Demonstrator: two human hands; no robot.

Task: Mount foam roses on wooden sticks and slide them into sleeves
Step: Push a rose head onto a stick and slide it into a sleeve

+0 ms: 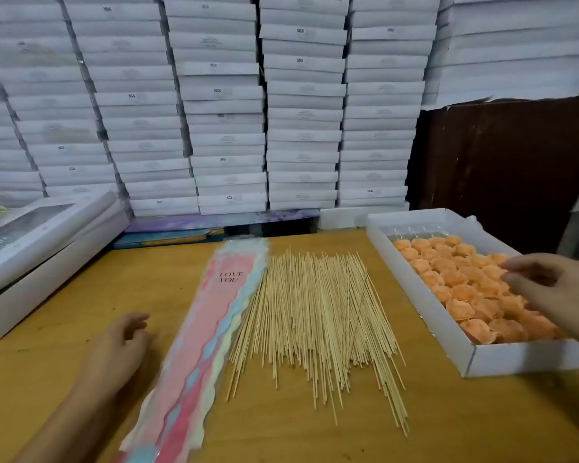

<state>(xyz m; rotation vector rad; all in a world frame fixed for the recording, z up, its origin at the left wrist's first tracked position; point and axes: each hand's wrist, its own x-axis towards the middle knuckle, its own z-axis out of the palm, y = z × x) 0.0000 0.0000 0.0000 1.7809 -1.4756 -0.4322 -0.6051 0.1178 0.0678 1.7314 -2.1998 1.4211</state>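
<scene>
Head cam: your right hand (549, 289) hovers loose-fingered over the foam roses (472, 289), and left of the wooden sticks (315, 315) your left hand (121, 349) sits relaxed, holding nothing, beside the sleeves (211, 322).

On the table (81, 295), the pile of wooden sticks (318, 315) lies in the middle, with the stack of sleeves (214, 329) touching its left side and the tray (415, 282) of foam roses (465, 282) to its right. Stacked boxes (221, 105) stand behind; 2 windowed boxes (41, 248) sit far left.

Tray (418, 289) corner and right hand (555, 289) wrist beyond right edge
</scene>
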